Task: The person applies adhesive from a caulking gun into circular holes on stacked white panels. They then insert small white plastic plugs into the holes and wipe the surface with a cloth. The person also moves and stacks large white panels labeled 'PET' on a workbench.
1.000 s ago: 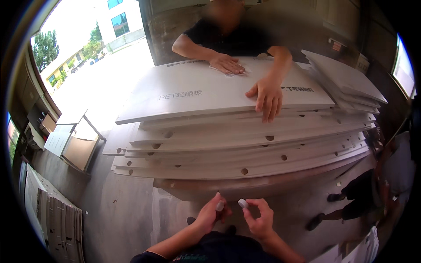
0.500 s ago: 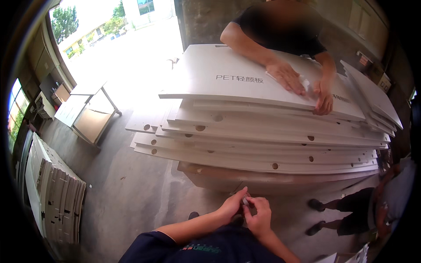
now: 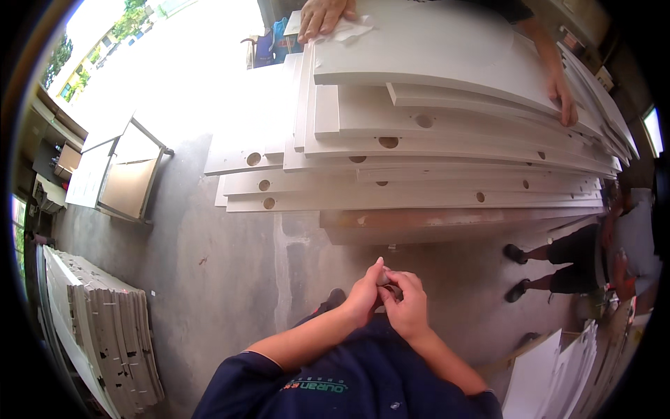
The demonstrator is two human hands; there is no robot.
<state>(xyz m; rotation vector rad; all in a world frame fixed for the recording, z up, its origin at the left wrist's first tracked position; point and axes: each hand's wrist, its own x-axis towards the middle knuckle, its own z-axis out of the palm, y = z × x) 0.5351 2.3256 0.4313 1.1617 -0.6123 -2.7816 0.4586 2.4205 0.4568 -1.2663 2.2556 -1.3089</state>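
Hands (image 3: 364, 295) (image 3: 408, 302) brought together, pale piece (image 3: 383, 278) between, green-and-orange lettering (image 3: 324, 386), navy shirt (image 3: 373, 359)

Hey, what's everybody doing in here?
The person wearing the camera has their left hand and right hand together around a small pale thing, mostly hidden by the fingers. That's in front of a tall, uneven stack of white boards, some with round holes in their edges. Across the stack, a co-worker's hand presses a crumpled white cloth or tissue near a corner, and their other hand is at the boards' near edge.
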